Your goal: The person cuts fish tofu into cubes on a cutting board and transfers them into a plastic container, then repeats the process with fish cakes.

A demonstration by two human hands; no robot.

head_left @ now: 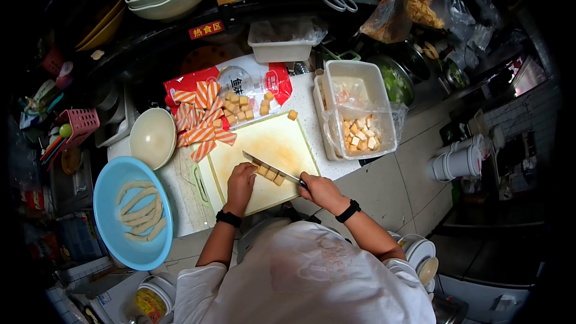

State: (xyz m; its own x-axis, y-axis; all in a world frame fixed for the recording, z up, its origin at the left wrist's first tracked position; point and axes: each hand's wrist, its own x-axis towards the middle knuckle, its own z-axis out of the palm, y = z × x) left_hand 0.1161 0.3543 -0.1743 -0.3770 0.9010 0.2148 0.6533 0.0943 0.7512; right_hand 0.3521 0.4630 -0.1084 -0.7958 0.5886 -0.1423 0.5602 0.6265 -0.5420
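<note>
My right hand (pixel 324 193) is closed round the black handle of a kitchen knife (pixel 275 170), its blade pointing up and left over the cutting board (pixel 288 144). A row of brown-skinned tofu cubes (pixel 270 174) lies along the near edge of the blade. My left hand (pixel 242 181) rests on the board with fingers curled against the row's left end, close to the knife tip. Behind the board, more tofu cubes (pixel 239 107) and several orange-and-white striped pieces (pixel 201 114) sit on a red and white plastic bag (pixel 277 84).
At the right, a clear plastic tub (pixel 384 102) holds cut cubes (pixel 360 134). On the left stand a cream bowl (pixel 152 138) and a blue basin (pixel 103 216) with long dough-like strips (pixel 143 213). A white container (pixel 279 53), stacked bowls (pixel 174 0) and scissors (pixel 339 0) are behind.
</note>
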